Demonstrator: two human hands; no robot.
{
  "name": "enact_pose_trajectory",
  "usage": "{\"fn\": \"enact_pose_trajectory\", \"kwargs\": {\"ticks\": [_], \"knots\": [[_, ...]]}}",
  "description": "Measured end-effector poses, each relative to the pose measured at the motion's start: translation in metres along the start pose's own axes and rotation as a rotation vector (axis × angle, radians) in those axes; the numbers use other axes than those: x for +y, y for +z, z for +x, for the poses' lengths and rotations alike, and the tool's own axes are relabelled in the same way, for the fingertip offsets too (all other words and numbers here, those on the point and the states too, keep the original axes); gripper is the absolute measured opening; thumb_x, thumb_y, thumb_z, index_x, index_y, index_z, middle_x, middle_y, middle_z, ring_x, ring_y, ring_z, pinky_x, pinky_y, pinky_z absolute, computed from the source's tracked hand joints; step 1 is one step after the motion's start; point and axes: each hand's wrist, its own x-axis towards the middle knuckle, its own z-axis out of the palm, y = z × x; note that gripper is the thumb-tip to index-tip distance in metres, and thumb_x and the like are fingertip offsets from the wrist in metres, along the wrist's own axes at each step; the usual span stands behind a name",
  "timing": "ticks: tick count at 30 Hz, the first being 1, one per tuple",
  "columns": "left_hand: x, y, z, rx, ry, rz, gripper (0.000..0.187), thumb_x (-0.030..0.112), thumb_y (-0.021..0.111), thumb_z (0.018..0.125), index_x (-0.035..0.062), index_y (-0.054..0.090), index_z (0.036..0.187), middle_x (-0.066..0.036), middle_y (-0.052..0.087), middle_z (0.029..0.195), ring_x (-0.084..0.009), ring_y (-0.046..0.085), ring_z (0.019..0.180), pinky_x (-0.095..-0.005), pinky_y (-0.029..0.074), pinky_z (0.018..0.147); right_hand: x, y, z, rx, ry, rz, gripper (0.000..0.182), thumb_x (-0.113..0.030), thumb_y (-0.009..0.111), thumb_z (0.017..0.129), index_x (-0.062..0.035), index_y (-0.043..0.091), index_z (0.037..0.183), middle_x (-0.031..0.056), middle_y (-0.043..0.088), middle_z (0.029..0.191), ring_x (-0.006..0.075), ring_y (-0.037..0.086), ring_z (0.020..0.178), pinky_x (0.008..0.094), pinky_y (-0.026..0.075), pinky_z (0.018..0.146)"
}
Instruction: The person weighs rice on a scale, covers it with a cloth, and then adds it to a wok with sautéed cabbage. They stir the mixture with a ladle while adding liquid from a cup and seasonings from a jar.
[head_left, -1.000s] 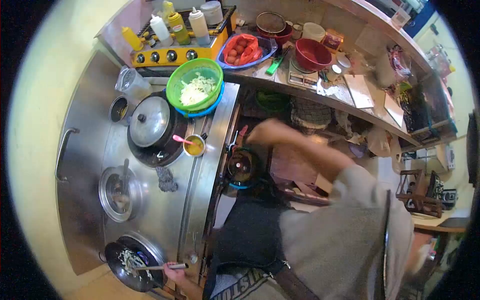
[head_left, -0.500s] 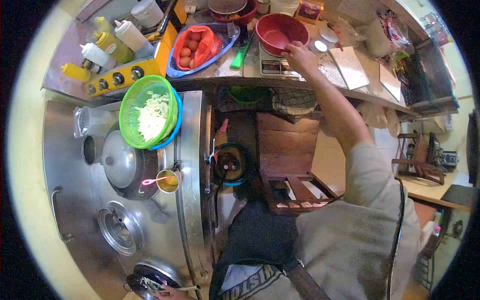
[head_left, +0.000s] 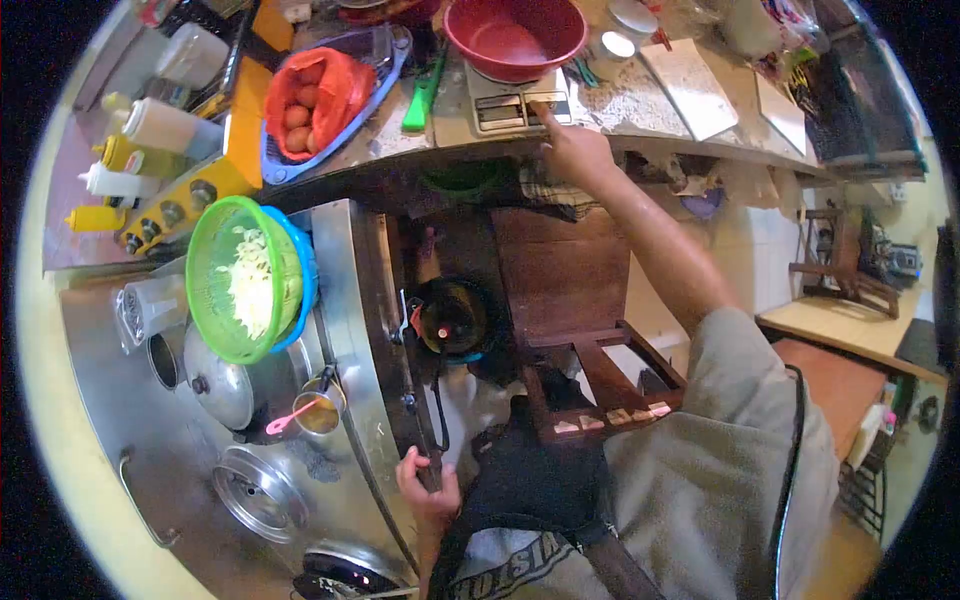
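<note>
At the top centre a red bowl [head_left: 515, 38] sits on a white kitchen scale [head_left: 520, 108]. My right hand [head_left: 576, 152] reaches to the front of the scale, one finger on its panel by the buttons, and it holds nothing; the other fingers are curled. Lower down, my left hand [head_left: 428, 487] is beside the steel counter's edge with fingers apart and nothing in it. A dark pan [head_left: 345, 577] with pale bits in it lies at the bottom, left of that hand.
A green basket of sliced pale food [head_left: 205, 290] stands on the steel counter [head_left: 350, 290]. Further items are a lidded pot [head_left: 215, 385], a cup with a pink spoon [head_left: 318, 412], eggs in a red bag [head_left: 345, 90], a green-handled tool [head_left: 418, 105] and a wooden chair [head_left: 565, 270].
My right hand has moved from the red bowl's rim down to the scale's panel. My left hand has left the pan and come up to the right. The whole view has shifted.
</note>
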Motion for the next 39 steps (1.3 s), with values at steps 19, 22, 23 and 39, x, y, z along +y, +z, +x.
{"fn": "enact_pose_trajectory", "kwargs": {"ticks": [19,22,23,39], "knots": [[-0.14,0.021,-0.104,0.224,-1.16,-0.597,0.029,0.029,0.071,0.079,0.0092,0.055,0.093,-0.007,0.056,0.073,-0.0201,0.055,0.065,-0.0311,0.049,0.054,0.081,0.282,-0.019,-0.238,0.388,0.27,0.033,-0.013,0.053,0.089,-0.0106,0.056,0.121,0.0197,0.059,0.117,0.0342,0.062,0.096,0.0431,0.052,0.08],[-0.147,0.022,-0.123,0.115,-1.116,-0.625,0.055,0.014,0.07,0.08,0.0007,0.041,0.125,-0.007,0.053,0.086,-0.0179,0.052,0.08,-0.0306,0.044,0.074,0.088,0.256,-0.022,0.032,0.344,0.436,0.022,-0.017,0.057,0.089,-0.0062,0.065,0.106,0.0152,0.066,0.101,0.029,0.065,0.091,0.0388,0.051,0.078],[-0.137,0.023,-0.12,0.054,-0.946,-0.536,0.063,0.01,0.069,0.08,-0.0014,0.038,0.133,-0.007,0.053,0.09,-0.0174,0.051,0.084,-0.0305,0.043,0.079,0.095,0.254,-0.02,0.134,0.407,0.552,0.021,-0.018,0.058,0.089,-0.0053,0.066,0.104,0.0127,0.067,0.1,0.0263,0.064,0.09,0.0372,0.05,0.078],[-0.048,0.023,-0.071,-0.171,-0.49,-0.241,0.061,0.007,0.063,0.084,-0.0028,0.032,0.135,-0.006,0.05,0.09,-0.0156,0.051,0.084,-0.0275,0.043,0.08,0.136,0.024,-0.179,-0.326,0.335,2.012,0.045,-0.022,0.066,0.066,-0.0018,0.058,0.105,0.01,0.062,0.098,0.0215,0.061,0.086,0.0361,0.052,0.081]]}}
